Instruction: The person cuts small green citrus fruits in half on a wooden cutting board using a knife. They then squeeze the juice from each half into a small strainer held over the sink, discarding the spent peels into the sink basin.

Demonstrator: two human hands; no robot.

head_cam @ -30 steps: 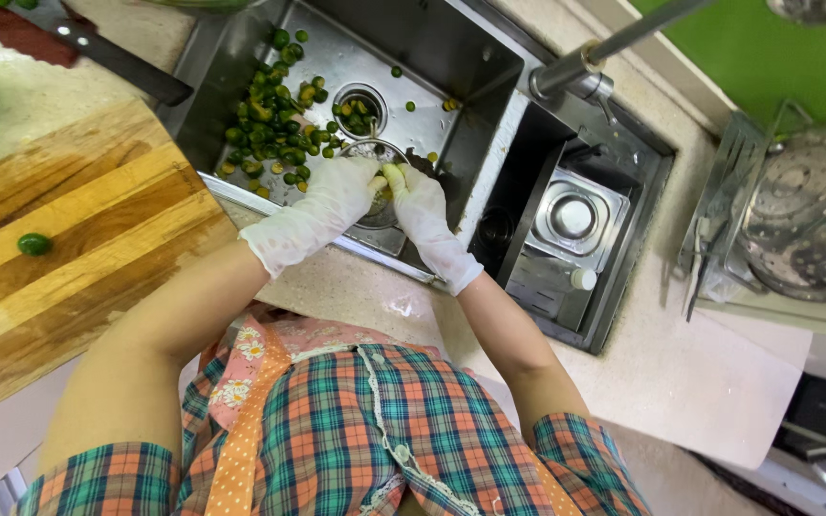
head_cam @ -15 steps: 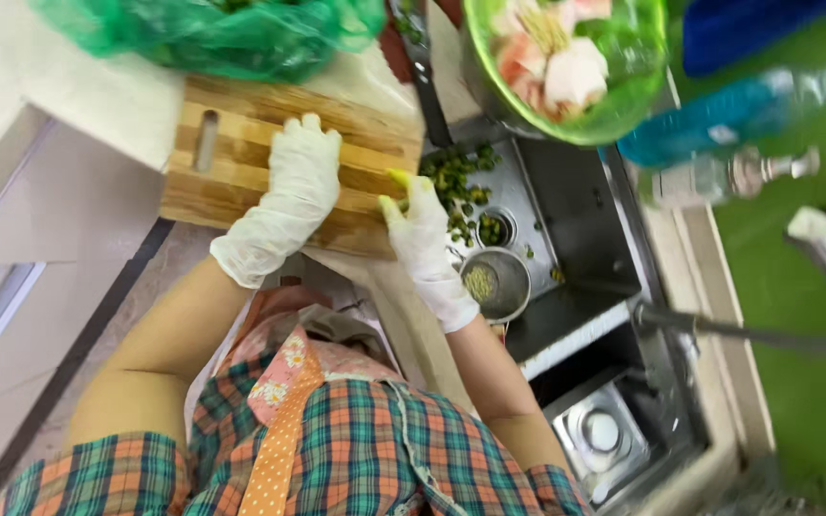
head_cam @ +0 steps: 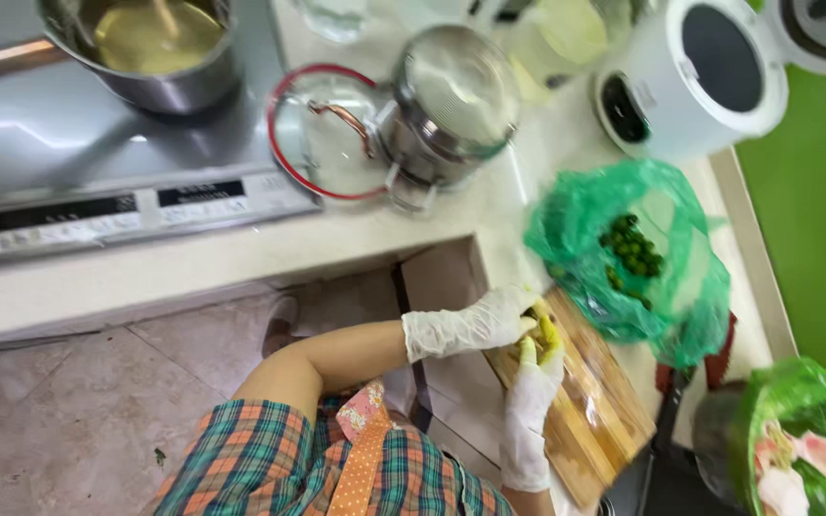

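Wooden cutting board (head_cam: 593,411) lies on a pale countertop (head_cam: 241,258), with both white-gloved hands at its upper end. The left hand (head_cam: 475,325) and right hand (head_cam: 535,382) meet there, fingers curled around something small and yellowish; what it is cannot be told. Just beside the board sits a green plastic bag (head_cam: 623,248) of small green fruits. Farther along stand a lidded steel pot (head_cam: 451,105) and an induction cooktop (head_cam: 97,162).

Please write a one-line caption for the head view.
Gloved left hand and right hand meet over a wooden cutting board.
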